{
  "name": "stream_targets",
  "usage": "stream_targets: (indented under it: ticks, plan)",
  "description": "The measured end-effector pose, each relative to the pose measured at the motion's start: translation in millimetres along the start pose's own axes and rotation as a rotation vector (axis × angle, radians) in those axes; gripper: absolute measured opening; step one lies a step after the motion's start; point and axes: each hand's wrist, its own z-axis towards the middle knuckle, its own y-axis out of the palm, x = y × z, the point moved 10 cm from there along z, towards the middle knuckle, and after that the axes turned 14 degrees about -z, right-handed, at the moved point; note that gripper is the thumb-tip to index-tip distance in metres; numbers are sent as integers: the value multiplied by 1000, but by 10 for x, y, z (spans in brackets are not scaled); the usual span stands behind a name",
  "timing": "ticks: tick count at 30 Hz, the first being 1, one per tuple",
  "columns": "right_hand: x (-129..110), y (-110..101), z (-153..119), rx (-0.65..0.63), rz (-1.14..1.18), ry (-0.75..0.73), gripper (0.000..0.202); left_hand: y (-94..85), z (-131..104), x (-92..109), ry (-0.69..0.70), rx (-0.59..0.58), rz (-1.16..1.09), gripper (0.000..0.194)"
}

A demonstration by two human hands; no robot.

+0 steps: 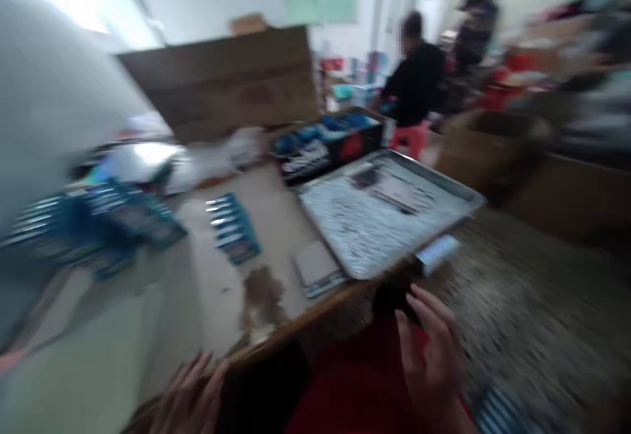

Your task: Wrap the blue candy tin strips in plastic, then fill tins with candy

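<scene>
Fingers of my left hand (pixel 190 394) lie flat on the front edge of the table (pixel 172 315), with nothing in them. My right hand (pixel 431 348) is raised off the table over my red clothing, its fingers apart and holding nothing. Beyond it, a metal tray (pixel 355 273) full of small pale pieces rests at the table's right side. A small flat device like a scale (pixel 318 266) lies against the tray's left corner. Left of that is a row of blue packets (pixel 231 227). The whole picture is blurred by motion.
More blue packs (pixel 113 217) are heaped at the left by the wall. A black display box (pixel 330 148) with blue packets stands behind the tray, before a cardboard sheet (pixel 231 82). Two people (pixel 419 79) are farther back. Cardboard boxes (pixel 488 144) stand at right.
</scene>
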Motion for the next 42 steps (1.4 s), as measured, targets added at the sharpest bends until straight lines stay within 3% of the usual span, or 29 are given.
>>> stream_targets:
  ticks: [2,4,5,7,9,11,13,15,17,20,23,26,32,34,37,42]
  plan:
    - [-970,396,33,-124,152,-309,49,-325,-424,-197,-104,62,165,79]
    - [-1821,823,-195,-299,208,-570,47,-567,-677,-394,-212,128,263,68]
    - [-2138,1024,-346,-377,208,-665,45,-684,-742,-509,-269,179,287,64]
    - [-2506,1384,-553,-475,196,-749,40,-894,-753,-777,-381,294,299,56]
    - [-2567,1699,-532,-535,225,-697,37,-1045,-622,-1072,-486,404,279,47]
    - [-2406,1991,-311,-612,292,-528,33,-1114,-396,-1327,-562,469,250,40]
    - [-2104,2238,-13,-694,371,-266,28,-1100,-172,-1523,-613,438,245,39]
    - [-1781,2384,230,-721,389,-18,34,-1080,-133,-1716,-708,353,307,41]
    - [-1544,2414,372,-674,310,95,42,-1095,-386,-1932,-878,279,373,44]
    - [-1468,2380,320,-585,179,9,41,-1010,-1005,-2132,-1051,190,213,38]
    - [-1841,2376,-79,-644,328,-270,28,-958,-1372,-2092,-1025,262,4,18]
    - [-2424,2317,-483,-737,555,-491,20,-972,-1393,-2070,-1019,270,20,21]
    - [-3272,2405,-777,-977,670,-523,17,-904,-1151,-2248,-974,100,-81,25]
    - [-3405,2403,-900,-1070,722,-516,17,-855,-1171,-2305,-973,70,-142,30]
    - [-3452,2378,-1081,-1157,744,-506,15,-843,-1244,-2352,-1023,99,-144,19]
    - [-3512,2384,-1172,-1165,663,-505,16,-859,-1176,-2345,-1038,128,-184,15]
